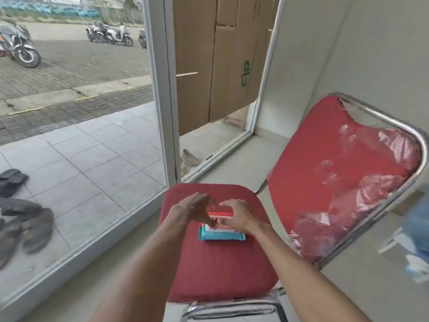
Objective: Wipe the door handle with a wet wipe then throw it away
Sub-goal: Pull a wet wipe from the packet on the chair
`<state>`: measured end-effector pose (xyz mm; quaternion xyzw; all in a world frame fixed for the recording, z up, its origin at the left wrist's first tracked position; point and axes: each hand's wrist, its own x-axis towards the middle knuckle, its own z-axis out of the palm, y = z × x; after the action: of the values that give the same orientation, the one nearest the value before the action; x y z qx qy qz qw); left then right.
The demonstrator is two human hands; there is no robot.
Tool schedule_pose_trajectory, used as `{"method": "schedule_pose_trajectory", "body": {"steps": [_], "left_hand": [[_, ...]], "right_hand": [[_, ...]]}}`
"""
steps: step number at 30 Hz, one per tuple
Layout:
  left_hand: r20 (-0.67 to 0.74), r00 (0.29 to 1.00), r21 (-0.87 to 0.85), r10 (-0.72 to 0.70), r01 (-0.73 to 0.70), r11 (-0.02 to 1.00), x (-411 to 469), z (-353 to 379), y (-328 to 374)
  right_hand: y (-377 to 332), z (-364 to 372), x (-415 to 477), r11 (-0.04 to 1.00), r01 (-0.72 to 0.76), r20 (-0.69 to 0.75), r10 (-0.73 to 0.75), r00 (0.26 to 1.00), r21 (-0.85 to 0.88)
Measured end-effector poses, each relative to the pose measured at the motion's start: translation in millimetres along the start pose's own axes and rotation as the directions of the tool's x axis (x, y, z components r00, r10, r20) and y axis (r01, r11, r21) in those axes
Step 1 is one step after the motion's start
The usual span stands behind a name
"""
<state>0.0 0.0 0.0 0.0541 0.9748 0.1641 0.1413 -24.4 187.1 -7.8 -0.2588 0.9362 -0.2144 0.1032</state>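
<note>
A teal pack of wet wipes with a red and white top lies flat on the red seat of a chair. My left hand hovers over the pack's left end, fingers spread, thumb and fingertips touching its top near the flap. My right hand rests on the pack's right side, fingers curled over the far edge. No wipe is out of the pack. The door handle is not in view.
The chair's red back with torn clear plastic stands to the right, framed by a chrome tube. A glass wall and white frame post are to the left; shoes lie outside. Cardboard covers the pane ahead.
</note>
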Motion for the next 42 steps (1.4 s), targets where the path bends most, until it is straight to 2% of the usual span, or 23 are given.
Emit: {"method": "schedule_pose_trajectory", "body": {"steps": [2, 4, 8, 12, 20, 24, 29, 33, 37, 40, 42], "left_hand": [[0.02, 0.999, 0.021, 0.028, -0.029, 0.999, 8, 17, -4], [0.027, 1.0, 0.017, 0.011, -0.011, 1.0, 16, 25, -11], [0.081, 0.997, 0.001, -0.021, 0.021, 1.0, 31, 15, -18], [0.065, 0.998, -0.007, 0.006, -0.005, 1.0, 49, 9, -22], [0.008, 0.999, -0.042, 0.042, -0.041, 0.998, 71, 1, -37], [-0.005, 0.999, -0.034, 0.044, -0.044, 0.998, 82, 0, -42], [0.009, 0.999, -0.036, 0.044, -0.044, 0.998, 89, 0, -48], [-0.006, 1.0, -0.058, 0.026, -0.027, 0.998, 88, 2, -51], [-0.045, 0.998, -0.135, 0.044, -0.05, 0.99, 83, 2, -52], [-0.092, 0.993, -0.201, 0.079, -0.096, 0.975, 79, 5, -48], [-0.152, 0.983, -0.181, 0.104, -0.132, 0.975, 77, 7, -49]], "right_hand": [[8, 13, 2, 0.999, 0.012, 0.061, -0.015, 0.998, 0.043], [20, 23, 8, 0.998, 0.025, 0.063, -0.028, 0.998, 0.051], [33, 34, 26, 0.991, 0.123, -0.018, -0.122, 0.992, 0.048], [35, 33, 36, 0.973, 0.23, -0.078, -0.227, 0.971, 0.022], [38, 25, 54, 0.957, 0.275, -0.049, -0.281, 0.959, -0.096], [34, 28, 54, 0.913, 0.332, -0.093, -0.361, 0.928, -0.237], [43, 39, 61, 0.894, 0.368, -0.214, -0.424, 0.88, -0.257], [53, 28, 80, 0.969, 0.247, -0.455, -0.211, 0.865, 0.021], [64, 31, 92, 0.979, 0.047, -0.462, 0.051, 0.885, 0.197], [64, 41, 88, 0.978, -0.059, -0.487, 0.151, 0.86, 0.198], [61, 46, 86, 0.987, -0.133, -0.46, 0.159, 0.873, 0.089]]}}
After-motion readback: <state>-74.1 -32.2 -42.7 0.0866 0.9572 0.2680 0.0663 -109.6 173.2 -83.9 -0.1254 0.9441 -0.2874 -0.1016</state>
